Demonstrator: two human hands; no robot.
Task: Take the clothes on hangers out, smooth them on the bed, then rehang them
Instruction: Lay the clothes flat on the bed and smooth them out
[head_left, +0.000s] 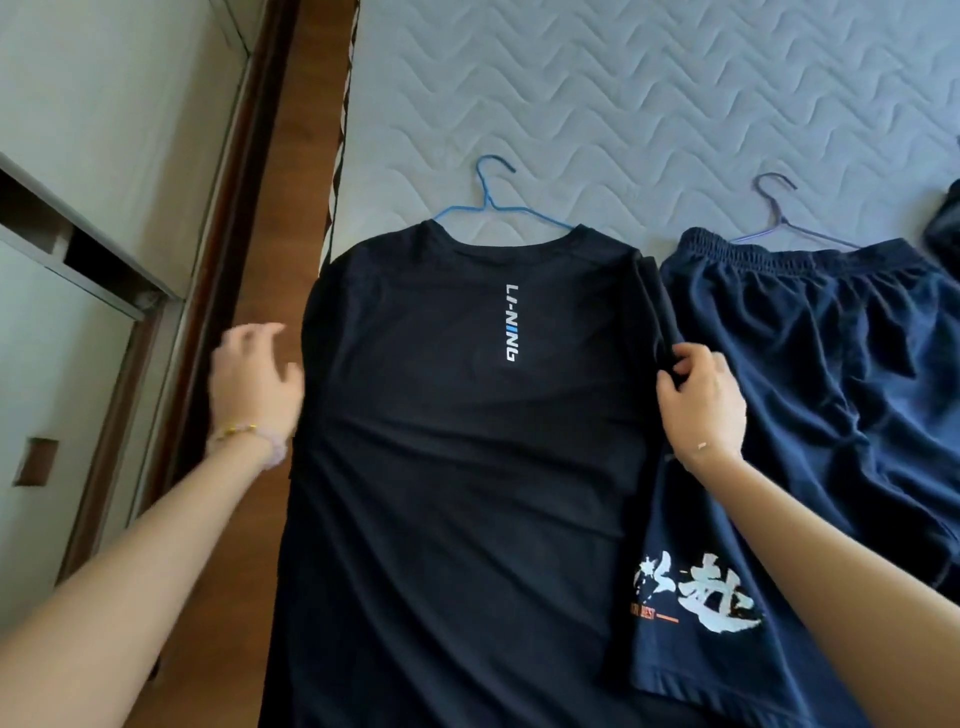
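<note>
A black T-shirt (457, 441) with a white vertical logo lies flat on the bed, still on a blue wire hanger (488, 205) whose hook points away from me. My right hand (698, 400) pinches the end of the shirt's right sleeve. Blurred, my left hand (254, 379) hovers with its fingers spread at the shirt's left edge, which hangs over the side of the bed. To the right lie navy shorts (810, 374) with white printed characters, on a purple hanger (784, 218).
The quilted white mattress (623, 93) stretches away beyond the clothes. A brown wooden bed frame (260, 208) runs along its left side. Left of that stands a pale wardrobe with sliding doors (78, 260). Another dark garment (945, 228) peeks in at the right edge.
</note>
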